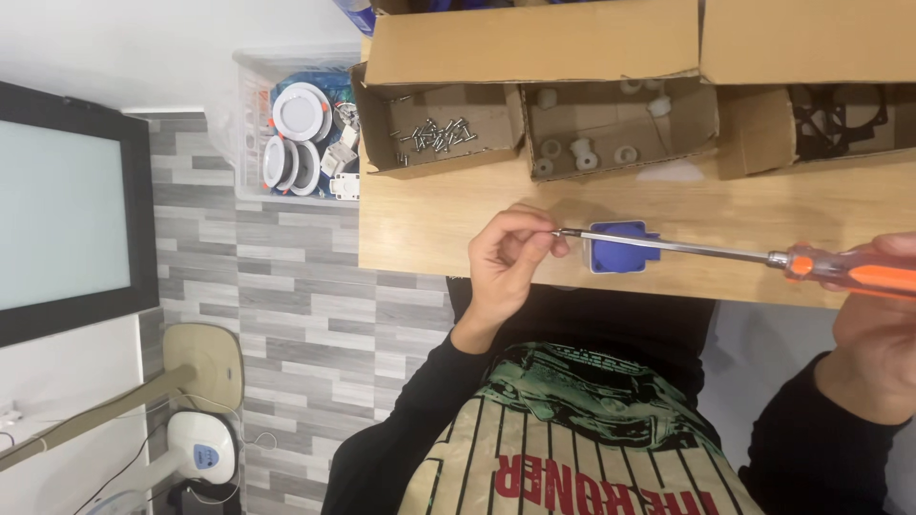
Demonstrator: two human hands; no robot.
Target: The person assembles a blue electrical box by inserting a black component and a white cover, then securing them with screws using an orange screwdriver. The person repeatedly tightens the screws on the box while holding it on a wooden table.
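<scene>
**Screwdriver tip pinched at one end, handle gripped at the other**

The left hand (510,256) is curled, its fingertips pinched around the tip of a long screwdriver (687,248), perhaps seating a small screw there, though nothing that small can be made out. The right hand (873,324) is closed on the orange handle at the frame's right edge. The steel shaft runs level between them, passing over a small blue plastic housing (620,250) that stands on the wooden counter (429,219) near its front edge.

The screwdriver looks stiff and light, and the ribbed handle is the sure place to grip it; the smooth shaft would likely slip. The blue housing appears to be rigid moulded plastic, light enough to skid when pushed, best steadied by its side walls.

Along the counter's far side stand open brown cardboard boxes: one with loose metal screws (434,133), one with small white plastic fittings (582,153), one with black frames (840,114). Left of the counter, a clear plastic bin (250,143) holds round white light fittings. A dark-framed panel (57,210) leans at far left.
</scene>
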